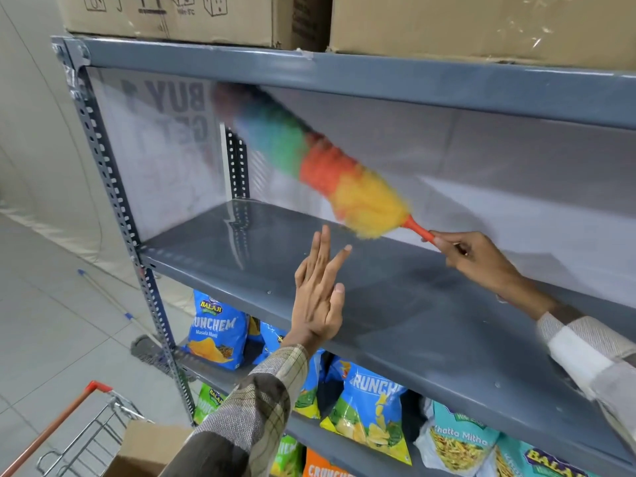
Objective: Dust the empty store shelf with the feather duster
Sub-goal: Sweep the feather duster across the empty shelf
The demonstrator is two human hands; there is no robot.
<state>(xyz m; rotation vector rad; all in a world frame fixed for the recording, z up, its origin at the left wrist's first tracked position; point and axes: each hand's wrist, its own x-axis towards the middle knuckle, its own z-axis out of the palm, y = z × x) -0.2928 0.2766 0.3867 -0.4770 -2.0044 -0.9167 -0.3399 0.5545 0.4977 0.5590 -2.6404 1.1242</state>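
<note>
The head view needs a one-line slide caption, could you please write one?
Right hand sweeps a rainbow feather duster inside the empty grey shelf; left hand hovers open.

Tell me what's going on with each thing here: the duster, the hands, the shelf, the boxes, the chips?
Duster: held up, tilted, blurred, head toward the shelf's back corner.
Right hand: gripping the duster's orange handle.
Left hand: open, fingers spread, holding nothing.
Shelf: bare, grey.
Boxes: closed, on the top shelf.
Chip bags: sealed, standing on the lower shelves.
Cart: parked by the shelf.

The blurred rainbow feather duster (309,163) slants up-left above the bare grey shelf (395,321), orange handle lowest.
</note>
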